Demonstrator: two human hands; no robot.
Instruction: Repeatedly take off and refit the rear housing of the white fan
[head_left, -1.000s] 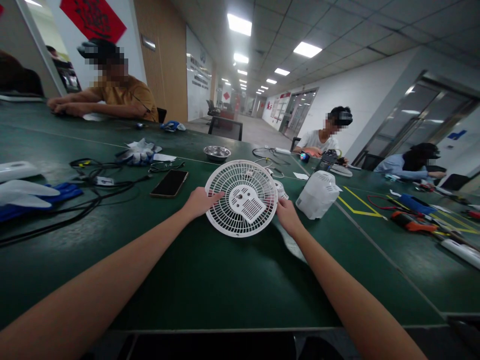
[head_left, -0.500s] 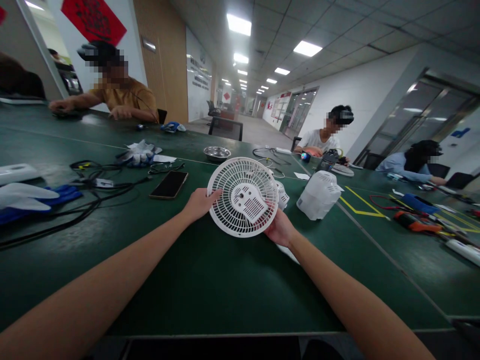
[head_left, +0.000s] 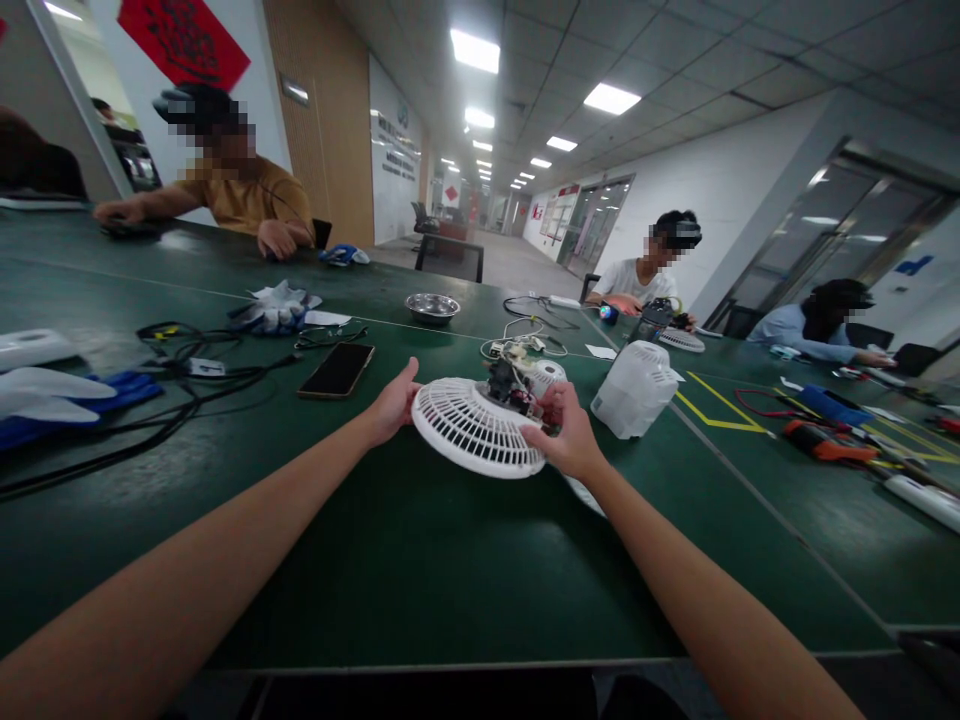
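A round white fan grille (head_left: 472, 428) is tilted above the green table, its slatted side toward me. Behind its upper edge shows a dark fan motor (head_left: 506, 382) with wires. My left hand (head_left: 394, 402) is at the grille's left rim, thumb raised and fingers curled against the edge. With its thumb on the slats, my right hand (head_left: 570, 435) grips the right side next to the motor; some of its fingertips are hidden. Beyond the motor is a white vented part (head_left: 547, 375), partly covered. A translucent white plastic housing (head_left: 636, 390) stands to the right.
Left of my hands lie a phone (head_left: 337, 370), black cables (head_left: 191, 400) and work gloves (head_left: 274, 307). A metal bowl (head_left: 432, 308) stands farther back. An orange multimeter (head_left: 829, 442) lies at right. Several people sit around the table.
The grille has tipped from nearly upright to a flatter tilt, bringing the motor and wires into view. My right hand has moved from beneath the rim to its upper right side.
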